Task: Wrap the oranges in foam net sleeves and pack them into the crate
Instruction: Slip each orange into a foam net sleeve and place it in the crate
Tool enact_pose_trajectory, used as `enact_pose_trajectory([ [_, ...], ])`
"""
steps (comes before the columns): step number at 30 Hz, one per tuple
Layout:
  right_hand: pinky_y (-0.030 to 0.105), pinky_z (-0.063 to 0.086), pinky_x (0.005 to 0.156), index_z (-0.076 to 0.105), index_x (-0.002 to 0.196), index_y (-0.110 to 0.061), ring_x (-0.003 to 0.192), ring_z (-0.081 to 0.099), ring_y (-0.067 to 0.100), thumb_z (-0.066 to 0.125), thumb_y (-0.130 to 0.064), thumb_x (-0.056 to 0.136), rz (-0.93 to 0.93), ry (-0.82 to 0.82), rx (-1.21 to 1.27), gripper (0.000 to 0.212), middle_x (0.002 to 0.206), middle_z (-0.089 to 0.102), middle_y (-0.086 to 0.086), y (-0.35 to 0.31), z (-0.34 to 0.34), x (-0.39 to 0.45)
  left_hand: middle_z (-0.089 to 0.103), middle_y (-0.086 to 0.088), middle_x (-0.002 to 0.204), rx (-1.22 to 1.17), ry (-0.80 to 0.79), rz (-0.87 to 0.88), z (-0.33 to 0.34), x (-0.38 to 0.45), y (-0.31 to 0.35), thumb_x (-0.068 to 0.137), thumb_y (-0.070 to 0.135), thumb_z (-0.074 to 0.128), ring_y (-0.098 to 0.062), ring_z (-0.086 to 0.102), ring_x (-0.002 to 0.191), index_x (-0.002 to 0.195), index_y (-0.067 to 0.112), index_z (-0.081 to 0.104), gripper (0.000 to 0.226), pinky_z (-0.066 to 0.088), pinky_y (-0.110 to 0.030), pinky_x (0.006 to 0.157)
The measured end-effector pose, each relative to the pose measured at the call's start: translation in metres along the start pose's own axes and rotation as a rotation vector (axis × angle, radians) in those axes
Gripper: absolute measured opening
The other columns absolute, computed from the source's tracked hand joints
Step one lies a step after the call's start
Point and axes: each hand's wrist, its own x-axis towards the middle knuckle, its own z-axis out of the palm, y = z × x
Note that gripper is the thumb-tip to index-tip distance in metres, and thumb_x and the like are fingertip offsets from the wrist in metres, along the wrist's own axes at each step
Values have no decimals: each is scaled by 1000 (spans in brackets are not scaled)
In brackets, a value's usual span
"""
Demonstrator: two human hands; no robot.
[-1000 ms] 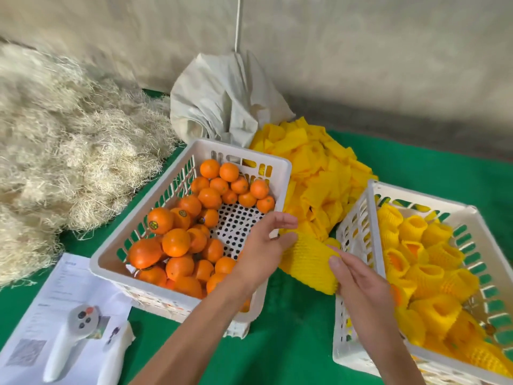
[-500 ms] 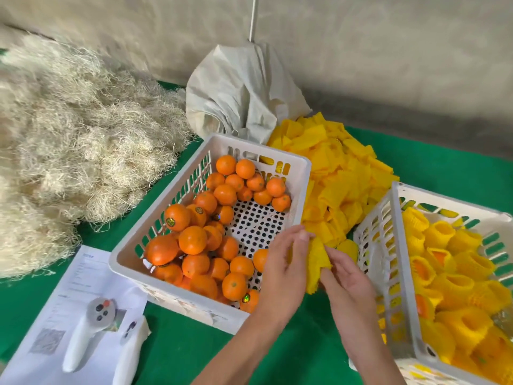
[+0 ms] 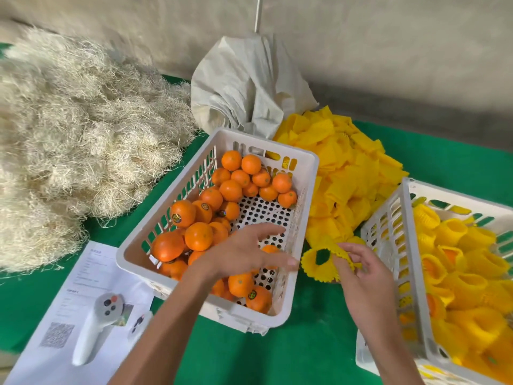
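Foam net sleeve (image 3: 322, 262) pinched open in right hand (image 3: 361, 276) fingers (image 3: 342, 261); left hand (image 3: 244, 254) spread, empty, over oranges (image 3: 200, 215).

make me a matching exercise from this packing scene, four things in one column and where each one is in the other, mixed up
Things:
1. bare oranges
2. opened foam net sleeve
3. white handheld controller
4. wrapped oranges

Places:
A. lying on the printed sheet
B. held by the right hand
C. in the right-side crate
D. in the middle crate, where the left hand reaches

Pairs: 1-D, 2-B, 3-A, 4-C
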Motion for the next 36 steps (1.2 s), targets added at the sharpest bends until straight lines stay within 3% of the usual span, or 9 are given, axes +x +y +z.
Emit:
enact_pose_trajectory([
  [3, 1, 43, 57, 68, 105, -39, 75, 60, -18, 71, -24, 94, 20, 0, 28, 19, 95, 62, -41, 1, 2, -1, 43, 4, 156, 671, 298, -110, -31, 7, -27, 93, 38, 71, -25, 36, 145, 147, 36, 49, 58, 33, -49, 116],
  [5, 0, 42, 59, 68, 105, -36, 77, 60, -18, 71, -24, 94, 32, -8, 53, 17, 93, 65, -35, 1, 3, 0, 45, -1, 151, 1116, 290, -329, -42, 9, -40, 96, 19, 60, -31, 36, 140, 144, 32, 50, 51, 33, -51, 112],
  [13, -1, 41, 64, 66, 102, -40, 89, 57, -20, 71, -27, 94, 40, -41, 73, 17, 99, 65, -19, -8, 7, 8, 56, -5, 135, 1300, 195, -342, -48, 12, -54, 97, 13, 60, -28, 46, 130, 136, 21, 56, 40, 43, -38, 104],
  [16, -1, 40, 64, 64, 101, -41, 90, 54, -22, 69, -28, 96, 59, -73, 65, 15, 100, 64, -19, -9, 8, 10, 63, -9, 115, 1099, 287, -279, -45, 4, -38, 92, 10, 63, -30, 56, 116, 114, 10, 60, 22, 50, -40, 96],
  [20, -1, 39, 62, 58, 92, -45, 85, 50, -27, 68, -24, 96, 73, -26, 36, 24, 95, 61, -21, -12, 11, 13, 68, 0, 127, 412, 469, 19, -12, -12, 2, 84, 31, 83, -17, 64, 109, 140, 15, 57, 64, 50, -21, 80],
  [23, 3, 42, 58, 57, 93, -45, 81, 55, -17, 70, -23, 94, 58, 44, -10, 26, 91, 60, -17, -14, 13, 15, 63, 18, 136, -28, 393, 98, 19, -25, 35, 77, 43, 87, -2, 61, 121, 146, 26, 56, 77, 54, -22, 95],
  [26, 12, 42, 53, 60, 101, -37, 77, 60, 3, 73, -21, 92, 39, 71, -105, 22, 87, 59, -17, -16, 10, 20, 75, 11, 119, -380, 246, 118, 44, -29, 52, 73, 46, 83, -9, 69, 114, 129, 27, 70, 60, 57, -22, 92],
  [30, 18, 37, 66, 63, 123, -18, 93, 54, 11, 75, -10, 86, -17, 4, -391, 40, 105, 59, -5, -14, 2, 22, 75, -11, 120, -719, 139, 70, 76, -27, 60, 70, 39, 83, -28, 69, 118, 124, 8, 72, 63, 53, -41, 103],
  [36, 20, 39, 68, 69, 99, -29, 92, 56, 14, 80, -26, 86, -65, -143, -351, 17, 97, 59, -8, -22, -14, 17, 76, -1, 116, -804, 285, 41, 103, -25, 65, 70, 55, 81, -22, 69, 111, 89, 4, 79, 55, 53, -48, 103],
])
